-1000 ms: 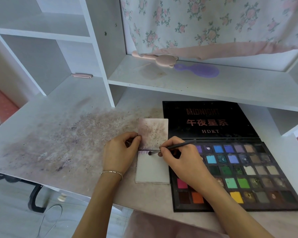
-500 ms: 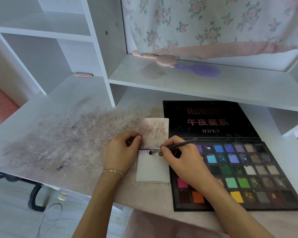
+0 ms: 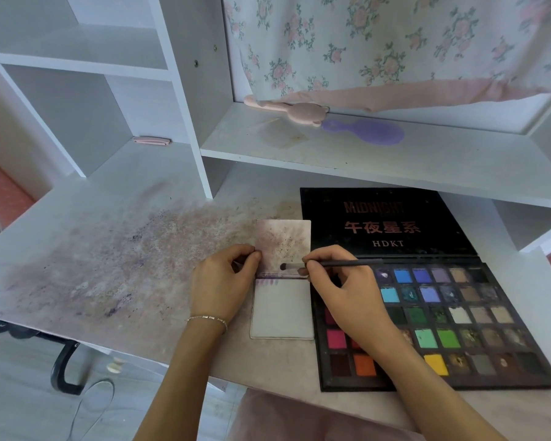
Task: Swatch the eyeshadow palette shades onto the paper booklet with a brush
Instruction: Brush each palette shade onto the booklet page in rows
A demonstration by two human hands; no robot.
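Observation:
A small paper booklet [image 3: 282,310] lies open on the desk, its stained cover flipped up and a few purple strokes at the top left of its white page. My left hand [image 3: 225,286] pinches the booklet's left edge at the fold. My right hand [image 3: 344,291] grips a thin dark brush [image 3: 337,264], whose tip hovers just above the fold, near the middle of the booklet. The black eyeshadow palette [image 3: 458,316] lies open to the right, with many coloured pans; my right hand and forearm cover its left part.
The desk [image 3: 102,262] left of the booklet is smeared with purple powder. On the shelf [image 3: 427,160] above lie a pink bear-shaped brush [image 3: 299,111] and a purple hairbrush [image 3: 369,132]. A floral curtain hangs behind. The desk's front edge runs near my forearms.
The brush tip has lifted slightly up and right from the page's top edge, above the fold. My left hand has stayed on the booklet.

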